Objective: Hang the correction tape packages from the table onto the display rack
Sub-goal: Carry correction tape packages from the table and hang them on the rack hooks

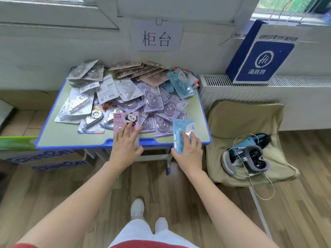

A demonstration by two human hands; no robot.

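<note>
A small blue-edged table carries a loose pile of several correction tape packages in grey, purple, pink and blue. At the table's front edge my left hand grips a pink panda package by its lower part. To its right, my right hand holds a light blue package upright over the front right corner. No display rack is in view.
A beige chair with a headset and cable stands right of the table. A white radiator with a blue and white bag lies behind it. Cardboard boxes sit on the left. A paper sign hangs on the wall.
</note>
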